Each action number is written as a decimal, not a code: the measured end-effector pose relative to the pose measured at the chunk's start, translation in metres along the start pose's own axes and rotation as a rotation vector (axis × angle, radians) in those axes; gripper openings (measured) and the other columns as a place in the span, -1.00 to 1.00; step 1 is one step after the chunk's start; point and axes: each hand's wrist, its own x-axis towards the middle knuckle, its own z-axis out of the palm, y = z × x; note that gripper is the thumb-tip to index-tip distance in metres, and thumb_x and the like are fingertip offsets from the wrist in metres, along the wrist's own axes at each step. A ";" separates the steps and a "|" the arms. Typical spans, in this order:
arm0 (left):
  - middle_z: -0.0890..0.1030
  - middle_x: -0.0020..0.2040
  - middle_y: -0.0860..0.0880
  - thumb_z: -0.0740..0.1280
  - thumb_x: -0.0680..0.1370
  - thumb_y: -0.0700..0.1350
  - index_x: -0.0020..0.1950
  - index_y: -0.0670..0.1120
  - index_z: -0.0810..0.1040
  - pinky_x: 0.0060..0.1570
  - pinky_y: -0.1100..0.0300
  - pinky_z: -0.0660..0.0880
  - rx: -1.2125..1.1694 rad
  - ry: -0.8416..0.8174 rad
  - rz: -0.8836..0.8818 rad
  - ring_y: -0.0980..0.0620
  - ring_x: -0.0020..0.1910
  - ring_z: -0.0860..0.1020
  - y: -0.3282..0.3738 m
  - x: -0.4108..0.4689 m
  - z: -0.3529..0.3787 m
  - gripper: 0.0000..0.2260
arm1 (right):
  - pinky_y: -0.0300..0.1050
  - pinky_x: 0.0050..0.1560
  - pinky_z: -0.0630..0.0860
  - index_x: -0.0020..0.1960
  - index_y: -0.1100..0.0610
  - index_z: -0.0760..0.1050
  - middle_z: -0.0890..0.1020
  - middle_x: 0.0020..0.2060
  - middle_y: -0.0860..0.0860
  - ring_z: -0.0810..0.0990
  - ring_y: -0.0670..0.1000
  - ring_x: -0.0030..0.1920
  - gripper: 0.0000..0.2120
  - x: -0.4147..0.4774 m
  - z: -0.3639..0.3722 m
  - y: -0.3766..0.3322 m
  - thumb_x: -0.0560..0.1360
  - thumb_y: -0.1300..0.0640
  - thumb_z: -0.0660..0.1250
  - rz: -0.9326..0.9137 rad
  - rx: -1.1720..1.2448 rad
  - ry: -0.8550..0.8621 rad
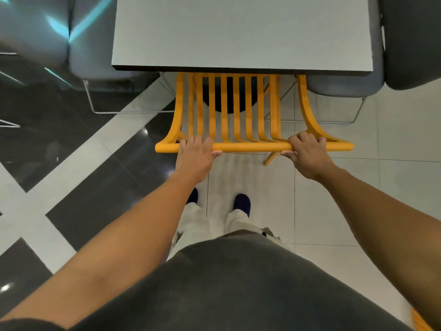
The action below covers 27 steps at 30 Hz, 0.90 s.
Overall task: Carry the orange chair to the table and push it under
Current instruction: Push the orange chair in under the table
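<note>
seen from above, a person grips the top rail of an orange chair [248, 115] with both hands at the near edge of a pale grey table [241, 32]. the left hand [196, 155] wraps the rail toward its left end, fingers curled over the far side and thumb tucked beneath; the right hand [307, 154] clasps it toward the right end in the same way. the rail runs left to right, parallel to the table's near edge, while the backrest slats run away from the person and disappear beneath the tabletop. the chair faces the table, its seat hidden under the top and its back standing just outside the edge. one orange rear leg shows below the rail near the right hand. grey upholstered seats [343, 86] on thin wire frames stand at either side of the table. the person stands just behind the chair in dark shoes [242, 203] on a floor of light tiles [334, 211], with dark tiles to the left.
</note>
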 end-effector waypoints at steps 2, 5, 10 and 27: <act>0.52 0.04 -0.19 0.01 0.60 0.21 0.15 -0.14 0.42 0.04 -0.07 0.33 -0.024 -0.011 -0.019 -0.17 0.01 0.43 -0.001 0.002 0.001 -0.54 | 0.15 0.06 0.26 0.10 0.08 0.41 0.46 -0.03 0.09 0.40 0.11 -0.02 -0.56 0.001 0.001 -0.002 0.55 -0.24 0.02 0.002 0.006 0.001; 0.53 0.03 -0.16 0.05 0.58 0.24 0.13 -0.14 0.44 0.06 -0.06 0.34 -0.073 0.001 -0.051 -0.15 0.02 0.45 -0.005 -0.008 0.005 -0.53 | 0.16 0.05 0.28 0.08 0.13 0.43 0.46 -0.04 0.11 0.40 0.14 -0.04 -0.59 -0.009 0.008 -0.011 0.56 -0.19 0.06 0.001 0.016 0.024; 0.55 0.00 -0.13 0.08 0.55 0.26 0.11 -0.11 0.46 0.01 -0.03 0.34 -0.103 0.008 -0.037 -0.12 -0.01 0.45 -0.012 -0.050 0.018 -0.53 | 0.12 -0.05 0.32 0.05 0.16 0.46 0.49 -0.07 0.13 0.44 0.15 -0.10 -0.57 -0.051 0.023 -0.031 0.55 -0.19 0.09 -0.010 0.021 0.073; 0.54 0.03 -0.13 0.00 0.57 0.26 0.15 -0.08 0.45 0.07 -0.05 0.31 -0.088 0.002 0.012 -0.13 0.03 0.44 -0.047 -0.002 0.003 -0.52 | 0.15 0.03 0.26 0.12 0.16 0.44 0.46 -0.04 0.13 0.40 0.15 -0.05 -0.51 -0.003 0.008 -0.042 0.55 -0.22 0.03 0.014 0.061 0.054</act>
